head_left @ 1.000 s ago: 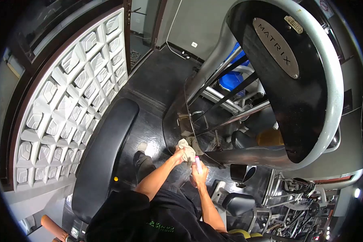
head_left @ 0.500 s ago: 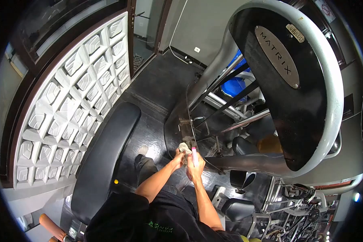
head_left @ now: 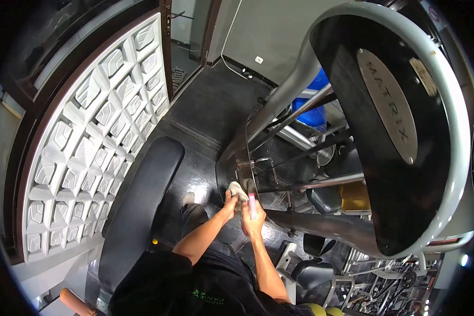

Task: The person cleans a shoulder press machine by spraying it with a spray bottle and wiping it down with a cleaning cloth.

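My left hand is closed on a pale, bunched cloth. The cloth lies against the dark, curved lower cover of the gym machine, overlapping its edge in this view. Close beside it, my right hand is wrapped round a slim pink object, held upright with its brighter pink end pointing away from me. Its lower part is hidden by my fingers, and I cannot tell what kind of thing it is. Both forearms reach forward, the hands nearly meeting.
The machine's grey tube frame and black MATRIX panel rise on the right. A long black padded bench stands at left, with a small yellow ball beside it. A white patterned wall lies beyond. More gym equipment fills the lower right.
The cloth in my left hand has shifted slightly up and left and looks smoother. My right hand stays nearly in place with the pink object. The view has turned a little.
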